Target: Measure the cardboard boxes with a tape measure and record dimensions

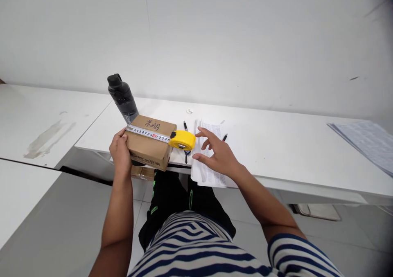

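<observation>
A brown cardboard box (145, 150) with handwriting on its top sits at the front of the white desk. Across its top lies the silver blade of a yellow tape measure (183, 139), whose case rests at the box's right edge. My left hand (120, 149) grips the box's left end, with the thumb near the blade's tip. Just right of the tape case, my right hand (216, 152) is open, thumb and fingers apart, holding nothing. Whether a fingertip still touches the case is hard to tell.
A dark water bottle (123, 99) stands behind the box. Printed papers (211, 179) lie under my right hand, with a pen (185, 125) beside them. More papers (364, 140) lie at the far right. A wall (245, 43) rises behind the desk (270, 146).
</observation>
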`<state>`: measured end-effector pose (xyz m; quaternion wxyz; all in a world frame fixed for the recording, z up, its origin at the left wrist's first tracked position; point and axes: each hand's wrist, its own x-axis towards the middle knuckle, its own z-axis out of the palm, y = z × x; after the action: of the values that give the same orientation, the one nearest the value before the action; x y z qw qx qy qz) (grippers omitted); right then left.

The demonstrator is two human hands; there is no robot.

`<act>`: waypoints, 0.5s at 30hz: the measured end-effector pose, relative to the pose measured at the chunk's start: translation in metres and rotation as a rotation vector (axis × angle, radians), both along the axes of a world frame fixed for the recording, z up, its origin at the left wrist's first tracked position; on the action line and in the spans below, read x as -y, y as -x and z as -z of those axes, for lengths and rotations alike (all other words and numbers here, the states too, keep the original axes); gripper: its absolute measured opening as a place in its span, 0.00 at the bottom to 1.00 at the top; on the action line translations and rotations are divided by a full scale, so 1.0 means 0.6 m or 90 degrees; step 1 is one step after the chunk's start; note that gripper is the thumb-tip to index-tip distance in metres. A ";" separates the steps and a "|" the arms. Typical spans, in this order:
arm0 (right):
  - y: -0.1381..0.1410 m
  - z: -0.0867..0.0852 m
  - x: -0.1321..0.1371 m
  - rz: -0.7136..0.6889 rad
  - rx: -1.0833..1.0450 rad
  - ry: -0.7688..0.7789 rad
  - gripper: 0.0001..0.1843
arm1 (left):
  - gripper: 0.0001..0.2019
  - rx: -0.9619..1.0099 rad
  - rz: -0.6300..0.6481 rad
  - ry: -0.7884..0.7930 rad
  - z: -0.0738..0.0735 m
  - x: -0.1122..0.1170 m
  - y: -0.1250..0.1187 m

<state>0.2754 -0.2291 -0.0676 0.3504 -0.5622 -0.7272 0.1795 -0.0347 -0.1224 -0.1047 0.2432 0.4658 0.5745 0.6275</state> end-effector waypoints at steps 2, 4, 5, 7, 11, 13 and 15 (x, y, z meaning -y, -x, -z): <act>-0.030 0.011 -0.005 0.025 -0.044 -0.009 0.37 | 0.18 0.009 -0.005 -0.006 -0.002 -0.001 -0.002; -0.079 0.028 -0.017 0.105 -0.047 0.003 0.31 | 0.18 0.024 -0.003 -0.015 -0.002 -0.002 -0.004; -0.108 0.039 -0.024 0.160 -0.016 0.017 0.29 | 0.18 0.031 -0.001 -0.019 -0.003 -0.002 -0.005; -0.164 0.064 -0.040 0.234 0.146 0.055 0.25 | 0.18 0.040 0.001 -0.023 -0.003 -0.003 -0.006; -0.232 0.116 -0.064 0.132 0.404 0.118 0.25 | 0.19 0.026 -0.004 -0.022 -0.005 -0.005 -0.007; -0.240 0.132 -0.065 0.087 0.402 0.082 0.22 | 0.19 0.013 -0.009 -0.023 -0.005 -0.007 -0.007; -0.236 0.140 -0.055 0.119 0.307 0.049 0.20 | 0.19 0.015 -0.011 -0.022 -0.004 -0.008 -0.007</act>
<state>0.4168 -0.1964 -0.1515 0.1604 -0.6664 -0.7274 0.0343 -0.0304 -0.1175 -0.1023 0.2363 0.4575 0.5651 0.6446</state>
